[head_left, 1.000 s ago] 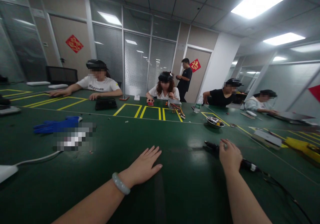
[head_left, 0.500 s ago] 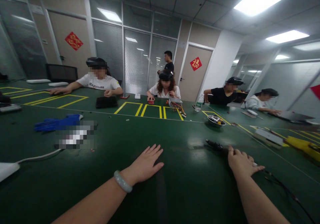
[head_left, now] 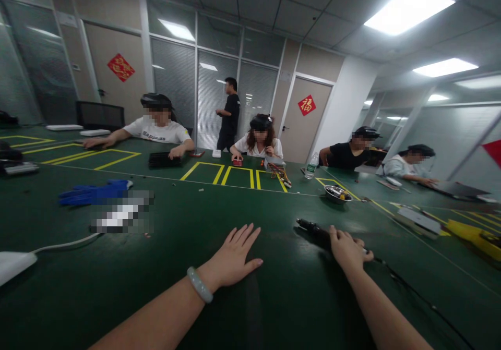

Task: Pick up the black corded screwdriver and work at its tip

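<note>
Head view: right hand wrapped over a black tool, its tip poking out leftward; left hand flat, fingers spread, on the table; right of both, the trailing cord could snag, twisting the tool.

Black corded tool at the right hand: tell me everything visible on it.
The black corded tool is slim and roughly cylindrical, with a narrower, stepped nose pointing away and to the left. It looks like dark plastic or metal; I can't tell which. The right hand is closed over its rear part, hiding much of it. A dark cord trails to the lower right over the green table. Whether the body touches the table is unclear.
</note>
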{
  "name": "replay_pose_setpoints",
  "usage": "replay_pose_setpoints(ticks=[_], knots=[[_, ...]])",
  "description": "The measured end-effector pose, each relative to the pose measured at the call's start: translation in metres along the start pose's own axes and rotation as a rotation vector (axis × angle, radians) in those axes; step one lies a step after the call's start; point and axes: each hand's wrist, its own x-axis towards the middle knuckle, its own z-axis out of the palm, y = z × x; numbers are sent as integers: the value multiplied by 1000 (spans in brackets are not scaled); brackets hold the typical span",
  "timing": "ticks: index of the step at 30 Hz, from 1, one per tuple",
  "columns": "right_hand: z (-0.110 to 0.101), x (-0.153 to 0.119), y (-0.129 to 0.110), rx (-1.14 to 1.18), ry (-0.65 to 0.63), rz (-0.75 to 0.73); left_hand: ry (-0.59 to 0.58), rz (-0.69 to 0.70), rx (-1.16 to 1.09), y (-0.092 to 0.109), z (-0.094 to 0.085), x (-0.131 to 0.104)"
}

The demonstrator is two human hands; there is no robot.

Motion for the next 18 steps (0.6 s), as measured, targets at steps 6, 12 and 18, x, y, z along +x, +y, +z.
replay_pose_setpoints(ticks=[6,12,18], knots=[[9,-68,-108,88,-74,-285,154,73,79,8,5,4],[32,-125,-185,307,-51,-397,249,22,100,-11,11,9],[29,-113,-167,427,57,-534,221,-34,87,-29,4,8]])
